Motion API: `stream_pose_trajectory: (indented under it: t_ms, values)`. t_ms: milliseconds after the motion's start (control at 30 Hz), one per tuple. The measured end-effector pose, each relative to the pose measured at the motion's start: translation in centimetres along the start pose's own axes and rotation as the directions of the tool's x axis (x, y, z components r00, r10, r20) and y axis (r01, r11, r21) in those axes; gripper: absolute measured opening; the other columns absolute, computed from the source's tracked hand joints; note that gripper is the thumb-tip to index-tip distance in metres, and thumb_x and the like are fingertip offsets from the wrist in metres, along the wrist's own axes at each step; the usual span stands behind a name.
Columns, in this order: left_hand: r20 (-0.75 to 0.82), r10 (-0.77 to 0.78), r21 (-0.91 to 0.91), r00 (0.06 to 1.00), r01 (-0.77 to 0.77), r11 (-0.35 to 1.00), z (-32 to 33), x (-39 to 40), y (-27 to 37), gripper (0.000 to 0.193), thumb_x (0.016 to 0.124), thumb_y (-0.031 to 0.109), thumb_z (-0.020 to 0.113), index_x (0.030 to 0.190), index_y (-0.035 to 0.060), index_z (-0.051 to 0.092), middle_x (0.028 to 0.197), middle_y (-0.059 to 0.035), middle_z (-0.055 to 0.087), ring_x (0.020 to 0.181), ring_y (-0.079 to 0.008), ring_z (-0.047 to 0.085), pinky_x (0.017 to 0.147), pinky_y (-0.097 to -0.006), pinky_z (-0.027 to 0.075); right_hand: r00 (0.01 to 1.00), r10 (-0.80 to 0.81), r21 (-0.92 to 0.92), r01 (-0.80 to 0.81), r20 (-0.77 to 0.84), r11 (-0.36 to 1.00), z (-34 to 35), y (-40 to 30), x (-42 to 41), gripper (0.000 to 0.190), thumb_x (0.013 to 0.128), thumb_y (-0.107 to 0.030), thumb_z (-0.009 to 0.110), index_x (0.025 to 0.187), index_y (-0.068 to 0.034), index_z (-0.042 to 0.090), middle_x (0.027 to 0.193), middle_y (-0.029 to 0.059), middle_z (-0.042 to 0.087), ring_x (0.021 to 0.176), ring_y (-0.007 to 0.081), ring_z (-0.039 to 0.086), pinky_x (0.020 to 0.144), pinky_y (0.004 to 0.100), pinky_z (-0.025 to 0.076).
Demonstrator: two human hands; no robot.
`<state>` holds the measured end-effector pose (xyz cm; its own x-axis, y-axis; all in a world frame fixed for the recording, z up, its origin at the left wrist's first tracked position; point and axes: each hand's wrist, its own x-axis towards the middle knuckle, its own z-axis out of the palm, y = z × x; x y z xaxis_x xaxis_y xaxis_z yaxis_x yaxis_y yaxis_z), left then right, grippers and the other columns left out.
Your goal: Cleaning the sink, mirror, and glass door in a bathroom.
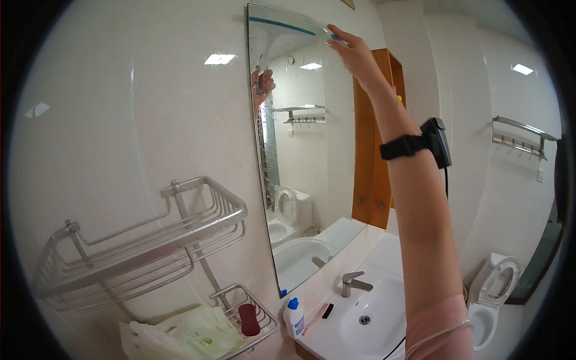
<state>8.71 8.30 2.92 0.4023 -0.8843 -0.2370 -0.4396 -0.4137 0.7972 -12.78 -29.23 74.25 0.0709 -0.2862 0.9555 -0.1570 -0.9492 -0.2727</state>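
Note:
My right hand [348,47] reaches high to the upper edge of a frameless wall mirror [310,180]. Its fingers are closed around the handle of a squeegee [335,37], which shows a bit of blue. A teal blade strip [282,25] runs across the top of the mirror, and the hand and handle appear reflected at the glass's left side. Water streaks and drops mark that left side. A black strap with a small device [436,143] and a cable sits on my right forearm. My left hand is out of view.
Below are a white washbasin [382,310], a faucet [353,283], a blue-capped bottle [294,317] and a brush [327,311]. A metal wire rack [148,256] juts out at left, above a plastic bag [184,335] and dark red block [249,319]. An orange-brown cabinet [371,180] adjoins the mirror.

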Motion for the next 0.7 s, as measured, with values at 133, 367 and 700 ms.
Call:
stream_pose_trajectory:
  t_ms: [133, 367, 700]
  values:
    - [-0.056, -0.024, -0.161, 0.998, 0.015, 0.987, 1.7, 1.2, -5.8, 0.03, 0.082, 0.024, 0.046, 0.105, 0.0063, 0.053, 0.092, -0.0139, 0.058, 0.086, -0.0268, 0.054, 0.077, -0.0327, 0.042, 0.994, -0.099, -0.092, 0.094, -0.049, 0.991, 3.1, -1.3, -0.2, 0.042, 0.075, -0.022, 0.053, 0.116, -0.013, 0.049, 0.065, 0.01, 0.054, 0.053, 0.0165, 0.048, 0.056, 0.0287, 0.041]
    - [-0.028, 0.04, -0.109, 0.999, -0.043, 0.993, 2.0, 3.3, -6.1, 0.029, 0.081, 0.023, 0.046, 0.105, 0.0081, 0.053, 0.089, -0.0141, 0.058, 0.083, -0.0276, 0.054, 0.075, -0.0328, 0.042, 0.999, -0.014, -0.283, 0.028, 0.051, 0.959, 3.5, 1.7, -7.5, 0.048, 0.075, -0.018, 0.051, 0.122, -0.02, 0.041, 0.059, 0.011, 0.048, 0.051, 0.0207, 0.046, 0.054, 0.0312, 0.039]
    - [0.061, 0.053, 0.025, 0.997, -0.054, 0.998, 0.7, 1.8, 1.8, 0.028, 0.082, 0.023, 0.046, 0.104, 0.0081, 0.053, 0.088, -0.0151, 0.058, 0.082, -0.0299, 0.054, 0.074, -0.0344, 0.042, 0.97, 0.042, -0.378, 0.053, 0.238, 0.924, 5.7, 9.7, -35.9, 0.06, 0.069, -0.009, 0.059, 0.124, -0.019, 0.038, 0.065, 0.0106, 0.046, 0.051, 0.0288, 0.05, 0.044, 0.0362, 0.041]
